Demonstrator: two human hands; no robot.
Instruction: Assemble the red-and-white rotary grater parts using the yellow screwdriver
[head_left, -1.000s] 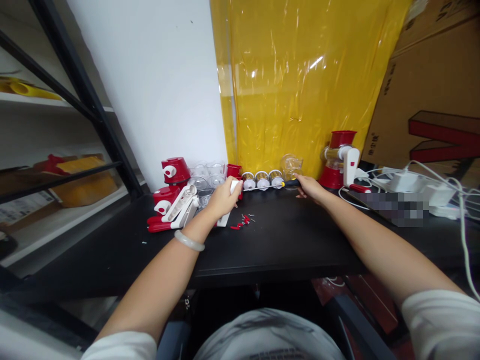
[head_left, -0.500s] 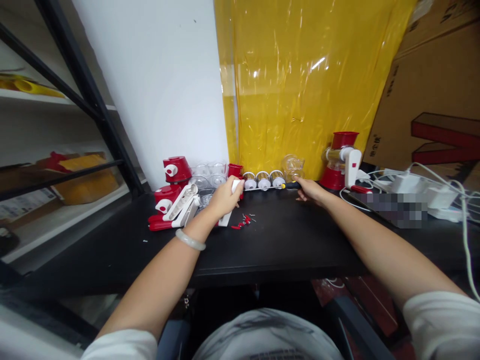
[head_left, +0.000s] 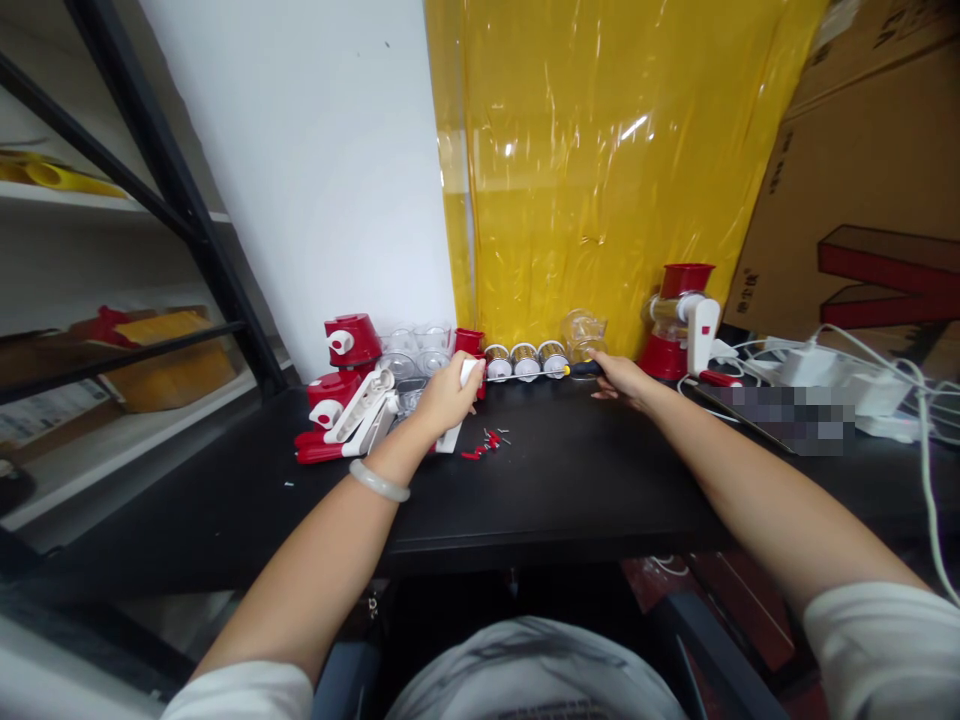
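Note:
My left hand (head_left: 448, 393) is closed around a white plastic part (head_left: 469, 372); most of that part is hidden by the fingers. My right hand (head_left: 619, 377) grips the black and yellow handle of a screwdriver (head_left: 583, 369). Its long thin shaft lies level and reaches left to the white part; the exact contact at the tip is too small to make out. Below the shaft, small screws and red pieces (head_left: 489, 443) are scattered on the black table (head_left: 570, 490). White crank handles with red grips (head_left: 365, 415) lie left of my left hand.
Red housings (head_left: 351, 342) and clear plastic cups (head_left: 416, 345) stand at the back left. Several metal grater drums (head_left: 525, 360) line the yellow curtain (head_left: 600, 170). An assembled red rotary grater (head_left: 679, 320) stands at right, beside white chargers and cables (head_left: 817, 370) and a dark flat device (head_left: 750, 412).
Both hands keep their grip and almost the same position. The whole view has shifted very slightly; nothing has been picked up or let go.

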